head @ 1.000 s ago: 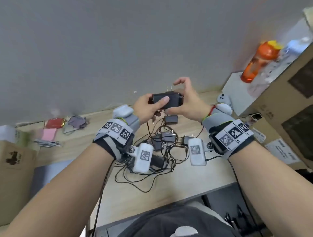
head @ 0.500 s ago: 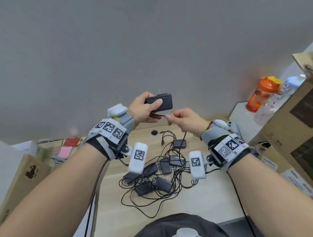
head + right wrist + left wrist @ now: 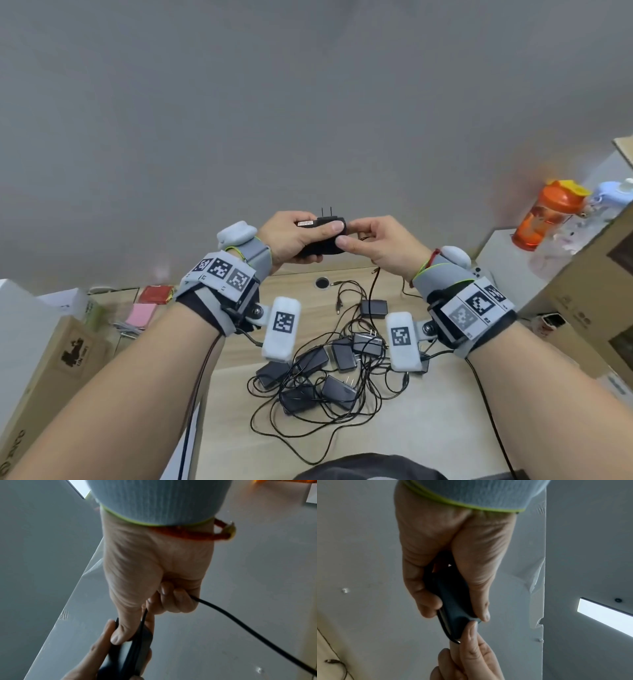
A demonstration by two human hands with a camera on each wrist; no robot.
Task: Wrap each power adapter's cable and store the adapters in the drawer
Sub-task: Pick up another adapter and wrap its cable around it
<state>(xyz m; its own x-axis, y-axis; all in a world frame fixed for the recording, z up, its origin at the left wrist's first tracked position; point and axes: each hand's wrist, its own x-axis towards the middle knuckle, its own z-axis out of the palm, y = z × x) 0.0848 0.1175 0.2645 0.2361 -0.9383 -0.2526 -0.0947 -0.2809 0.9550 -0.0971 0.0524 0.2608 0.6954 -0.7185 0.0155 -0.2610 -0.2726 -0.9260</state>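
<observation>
Left hand (image 3: 291, 236) clamping black adapter (image 3: 323, 240) mid-air, prongs pointing at 12 o'clock. Right hand (image 3: 380, 245) pinching thin cable (image 3: 240, 622) against adapter's 3 o'clock end. Cable trailing toward 6 o'clock, reaching table (image 3: 428, 428). Risking: slack snagging in tangled pile (image 3: 329, 373) below, dragging others up; smooth rounded plastic slipping; stiff rubbery cord springing loose. Drawer not showing.

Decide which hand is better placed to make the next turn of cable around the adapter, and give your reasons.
Probably the right hand: it already pinches the cable beside the adapter, while the left hand grips the adapter body.
</observation>
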